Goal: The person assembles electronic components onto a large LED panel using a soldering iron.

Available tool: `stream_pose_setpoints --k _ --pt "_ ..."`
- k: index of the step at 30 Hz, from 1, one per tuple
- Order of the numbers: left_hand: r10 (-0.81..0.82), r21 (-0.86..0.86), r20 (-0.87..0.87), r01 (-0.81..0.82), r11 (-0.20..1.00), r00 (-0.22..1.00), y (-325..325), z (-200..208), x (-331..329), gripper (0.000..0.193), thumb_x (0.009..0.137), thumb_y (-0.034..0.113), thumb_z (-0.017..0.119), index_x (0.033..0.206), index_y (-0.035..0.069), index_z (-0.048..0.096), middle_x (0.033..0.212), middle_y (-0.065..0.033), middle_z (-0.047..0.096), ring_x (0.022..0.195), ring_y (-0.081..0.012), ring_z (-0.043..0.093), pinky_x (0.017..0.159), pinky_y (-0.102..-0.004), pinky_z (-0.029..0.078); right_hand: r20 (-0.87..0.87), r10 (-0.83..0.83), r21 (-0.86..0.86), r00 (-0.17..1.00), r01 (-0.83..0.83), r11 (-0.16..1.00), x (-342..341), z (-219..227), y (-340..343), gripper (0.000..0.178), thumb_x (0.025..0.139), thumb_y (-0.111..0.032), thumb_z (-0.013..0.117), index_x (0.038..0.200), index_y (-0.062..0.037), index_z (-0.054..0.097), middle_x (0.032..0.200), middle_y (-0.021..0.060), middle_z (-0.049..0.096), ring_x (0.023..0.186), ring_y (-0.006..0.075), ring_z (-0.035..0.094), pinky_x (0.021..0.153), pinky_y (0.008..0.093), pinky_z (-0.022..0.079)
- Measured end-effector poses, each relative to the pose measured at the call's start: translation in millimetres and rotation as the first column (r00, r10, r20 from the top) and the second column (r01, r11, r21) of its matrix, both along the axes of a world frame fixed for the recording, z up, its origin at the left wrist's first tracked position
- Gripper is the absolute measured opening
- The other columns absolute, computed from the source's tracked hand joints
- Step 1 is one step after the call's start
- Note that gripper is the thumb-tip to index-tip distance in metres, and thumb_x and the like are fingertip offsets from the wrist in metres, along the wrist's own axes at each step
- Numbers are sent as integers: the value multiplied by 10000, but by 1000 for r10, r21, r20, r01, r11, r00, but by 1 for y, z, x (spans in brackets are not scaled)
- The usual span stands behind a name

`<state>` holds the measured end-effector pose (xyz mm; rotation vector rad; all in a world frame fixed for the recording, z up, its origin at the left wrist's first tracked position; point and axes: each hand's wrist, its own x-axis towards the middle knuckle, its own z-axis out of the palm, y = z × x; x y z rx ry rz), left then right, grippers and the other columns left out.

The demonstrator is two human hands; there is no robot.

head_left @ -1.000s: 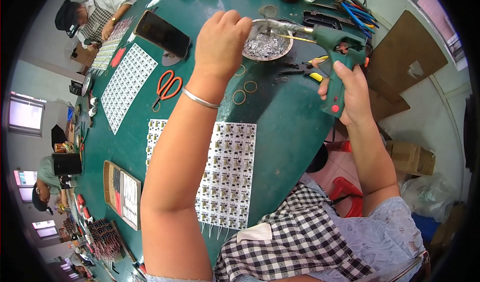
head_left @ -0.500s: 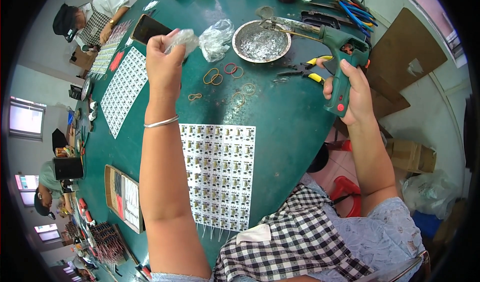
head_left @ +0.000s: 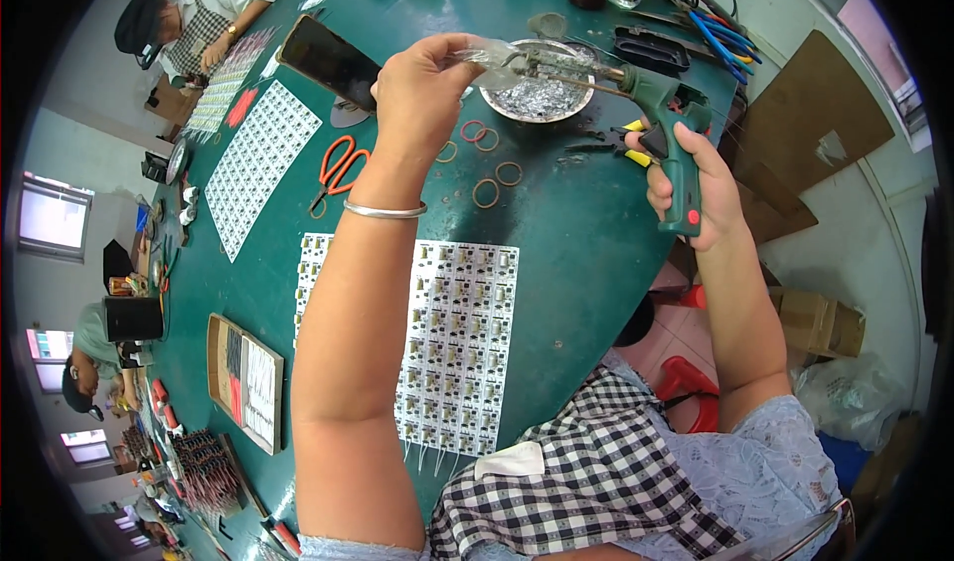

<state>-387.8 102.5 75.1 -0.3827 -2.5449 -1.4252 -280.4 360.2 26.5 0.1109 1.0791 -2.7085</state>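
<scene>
My right hand (head_left: pixel 711 188) is wrapped round the grip of a green soldering gun (head_left: pixel 680 168). Its metal front end points left over a round bowl (head_left: pixel 538 119) of silvery scraps. My left hand (head_left: pixel 422 94) pinches a crumpled clear plastic bag (head_left: pixel 485 61) right by the gun's tip; whether the two touch I cannot tell. Beneath my left forearm lies a white panel of small circuit boards (head_left: pixel 457 342), partly hidden by the arm, with thin wires at its near edge.
A phone (head_left: pixel 333 64) leans behind my left hand, near orange-handled scissors (head_left: pixel 341 168). Rubber bands (head_left: pixel 486 193) and yellow-handled pliers (head_left: pixel 594 143) lie around the bowl. Another board panel (head_left: pixel 260 168) and a box of wires (head_left: pixel 260 402) sit at left. Co-workers sit beyond.
My left hand has moved right with the plastic bag, from beside the phone to the soldering gun's tip above the bowl. The scissors have come into sight. My right hand has barely shifted.
</scene>
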Motion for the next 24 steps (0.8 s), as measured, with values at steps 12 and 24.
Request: stream_pose_setpoints --k 12,24 --pt "-258 -588 -742 -416 694 620 19 -11 13 188 695 95 629 814 239 606 834 91 573 826 -118 539 816 -391 270 -127 -197 277 972 226 934 8 17 -10 344 915 -249 479 1114 31 494 1041 161 623 552 139 596 457 259 495" --pt "-21 399 244 -80 913 970 29 1 21 149 771 74 676 871 -6 600 805 -47 619 712 -98 551 642 -222 431 13 -94 -95 996 94 991 19 -2 -15 390 933 -315 437 1134 9 517 1090 130 609 537 139 545 496 252 457"
